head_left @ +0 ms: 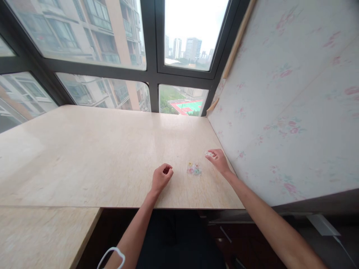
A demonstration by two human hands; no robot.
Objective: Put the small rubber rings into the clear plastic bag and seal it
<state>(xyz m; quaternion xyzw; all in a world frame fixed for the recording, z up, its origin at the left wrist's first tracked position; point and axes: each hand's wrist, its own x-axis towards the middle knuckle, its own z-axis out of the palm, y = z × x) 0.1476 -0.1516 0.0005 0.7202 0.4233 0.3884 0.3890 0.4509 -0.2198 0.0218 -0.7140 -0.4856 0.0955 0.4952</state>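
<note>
A small clear plastic case (194, 169) with compartments lies on the stone ledge between my two hands. Little yellow, red, pink and green items show inside it. My right hand (218, 160), to the right of the case and a little beyond it, pinches a small clear or whitish piece (209, 153) between thumb and fingertips. My left hand (163, 177) rests on the ledge left of the case, its fingers curled in toward the thumb. Something dark red shows in the hollow of that hand, too small to name.
The pale marbled ledge (92, 157) runs back to dark-framed windows (153, 56). A flower-patterned wall (280, 112) rises close on the right. The ledge's front edge lies just before my body. At lower right is a white flat object (323, 224) with a cable.
</note>
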